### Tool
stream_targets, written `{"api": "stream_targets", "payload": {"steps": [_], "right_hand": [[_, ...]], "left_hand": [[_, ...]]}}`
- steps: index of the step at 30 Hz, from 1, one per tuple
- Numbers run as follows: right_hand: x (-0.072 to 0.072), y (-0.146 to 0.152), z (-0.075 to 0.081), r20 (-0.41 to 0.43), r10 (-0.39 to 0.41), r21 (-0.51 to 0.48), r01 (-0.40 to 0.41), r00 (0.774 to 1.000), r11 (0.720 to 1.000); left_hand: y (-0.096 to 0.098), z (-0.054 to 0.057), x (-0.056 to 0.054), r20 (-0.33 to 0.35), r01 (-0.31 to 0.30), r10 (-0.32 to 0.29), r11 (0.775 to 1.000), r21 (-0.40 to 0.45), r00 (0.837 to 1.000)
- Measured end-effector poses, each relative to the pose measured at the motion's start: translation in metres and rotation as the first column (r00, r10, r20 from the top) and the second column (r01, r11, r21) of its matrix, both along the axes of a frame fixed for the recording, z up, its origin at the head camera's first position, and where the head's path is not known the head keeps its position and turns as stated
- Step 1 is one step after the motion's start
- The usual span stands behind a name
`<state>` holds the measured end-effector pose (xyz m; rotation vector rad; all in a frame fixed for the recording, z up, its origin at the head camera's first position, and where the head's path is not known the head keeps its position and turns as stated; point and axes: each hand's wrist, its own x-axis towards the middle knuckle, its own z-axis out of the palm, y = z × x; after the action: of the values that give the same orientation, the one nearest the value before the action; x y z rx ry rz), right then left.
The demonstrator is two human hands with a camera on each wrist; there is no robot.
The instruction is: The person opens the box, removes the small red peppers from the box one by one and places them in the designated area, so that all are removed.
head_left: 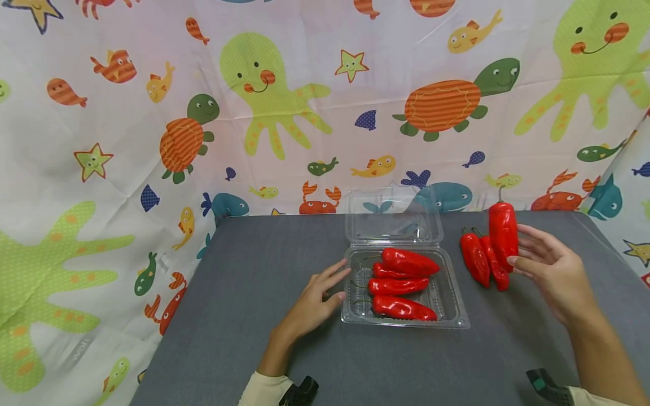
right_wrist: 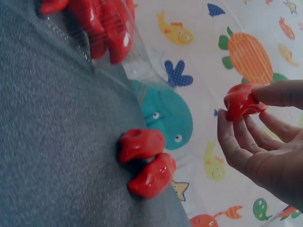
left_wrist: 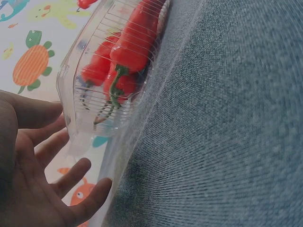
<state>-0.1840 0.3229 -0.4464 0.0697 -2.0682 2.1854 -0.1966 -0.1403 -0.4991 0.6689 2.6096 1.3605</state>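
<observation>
My right hand (head_left: 550, 265) pinches a red pepper (head_left: 503, 230) between thumb and fingers, stem up, raised above the table. Two more red peppers (head_left: 475, 259) lie side by side just left of it. To the left, a clear plastic clamshell box (head_left: 457, 299) sits with its lid (head_left: 395, 217) folded back. Several red peppers (head_left: 404, 308) lie in its base, stems toward the left. My left hand (head_left: 311, 301) is at the box's left side, fingers spread and fingertips right at the rim. In the left wrist view its thumb and fingers meet the edge of the clear box (left_wrist: 71, 94).
The dark grey table (head_left: 244, 282) carries the box and the loose peppers. Behind it and at both sides hangs a white cloth (head_left: 304, 186) printed with sea animals. Each wrist wears a black device (head_left: 299, 392) over a pale sleeve.
</observation>
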Motion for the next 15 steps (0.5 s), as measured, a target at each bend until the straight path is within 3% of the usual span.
{"api": "stream_targets", "payload": {"steps": [8,15], "right_hand": [[-0.003,0.011,-0.006,0.044,-0.023,-0.004,0.023,0.999,1.0],[-0.005,0.024,-0.013,0.164,-0.066,0.063,0.056,0.984,0.996]], "left_hand": [[0.0,0.001,0.001,-0.012,0.002,-0.002,1.0,0.009,1.0],[0.0,0.002,0.001,-0.012,0.001,-0.001,1.0,0.007,1.0]]}}
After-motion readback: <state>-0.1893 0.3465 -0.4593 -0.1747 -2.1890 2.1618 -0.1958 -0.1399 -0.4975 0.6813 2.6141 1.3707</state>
